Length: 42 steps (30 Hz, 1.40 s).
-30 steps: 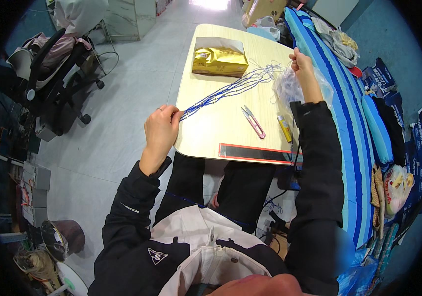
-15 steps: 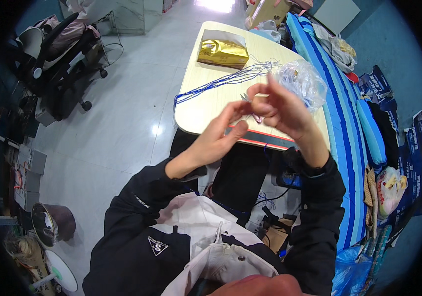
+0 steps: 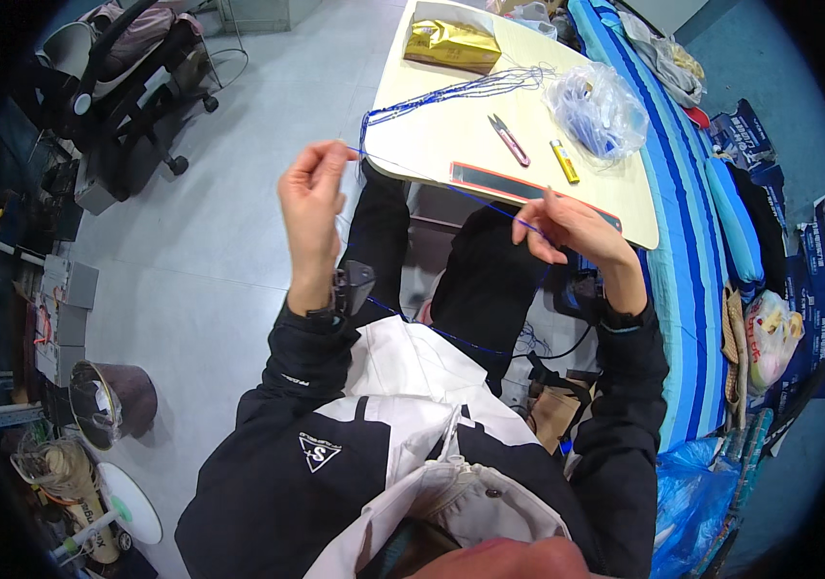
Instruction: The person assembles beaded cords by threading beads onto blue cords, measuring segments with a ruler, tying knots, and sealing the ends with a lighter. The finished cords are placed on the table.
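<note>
A thin blue cord (image 3: 432,180) stretches between my hands across the table's near edge. My left hand (image 3: 312,207), left of the table's corner, pinches one part of it between thumb and forefinger. My right hand (image 3: 577,230) has its fingers closed on the cord's other part, just over the near right edge. Beneath it lies a flat dark strip with red edges (image 3: 490,180), partly covered by that hand. Thread snips (image 3: 509,141) and a small yellow cylinder (image 3: 564,162) rest beyond the strip. A bundle of blue cords (image 3: 432,97) hangs over the table's left edge.
A gold packet in a box (image 3: 451,44) stands at the table's far end. A clear plastic bag (image 3: 598,111) sits on the right side. Beside the table runs a bed with a blue striped sheet (image 3: 687,241). More blue cord lies over my lap; a bin (image 3: 113,405) stands left.
My hands, close together over the table before, have spread apart, the left going left and the right slightly down. The cord now shows drawn out between them. Snips and yellow cylinder are uncovered.
</note>
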Tool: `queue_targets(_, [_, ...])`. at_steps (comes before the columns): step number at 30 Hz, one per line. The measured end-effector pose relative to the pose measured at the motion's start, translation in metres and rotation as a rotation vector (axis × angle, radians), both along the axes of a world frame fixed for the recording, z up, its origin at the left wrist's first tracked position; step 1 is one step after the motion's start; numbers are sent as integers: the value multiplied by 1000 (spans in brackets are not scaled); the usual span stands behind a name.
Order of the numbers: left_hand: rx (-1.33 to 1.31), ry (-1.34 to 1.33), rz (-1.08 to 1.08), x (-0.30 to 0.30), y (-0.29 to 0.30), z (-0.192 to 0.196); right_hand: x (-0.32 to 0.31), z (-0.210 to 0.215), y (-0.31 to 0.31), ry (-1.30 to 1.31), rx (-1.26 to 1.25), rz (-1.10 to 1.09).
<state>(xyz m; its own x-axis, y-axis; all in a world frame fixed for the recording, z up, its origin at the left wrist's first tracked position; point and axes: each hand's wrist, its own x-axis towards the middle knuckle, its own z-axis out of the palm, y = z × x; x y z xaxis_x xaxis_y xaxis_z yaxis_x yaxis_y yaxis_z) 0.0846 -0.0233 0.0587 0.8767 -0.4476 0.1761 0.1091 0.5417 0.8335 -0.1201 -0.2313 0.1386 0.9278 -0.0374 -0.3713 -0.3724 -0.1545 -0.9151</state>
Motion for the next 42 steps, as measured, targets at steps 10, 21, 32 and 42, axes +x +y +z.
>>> queue_targets(10, [0, 162, 188, 57, 58, -48, -64, -47, 17, -185, 28, -353])
queue_targets(21, [44, 182, 310, 80, 80, -79, -84, -65, 23, -179, -28, -478])
queue_targets(32, [83, 221, 363, 94, 85, -98, -106, -69, 18, -169, -55, -535])
queue_targets(42, [89, 204, 375, 103, 95, -115, -121, -73, 11, -89, -85, -581])
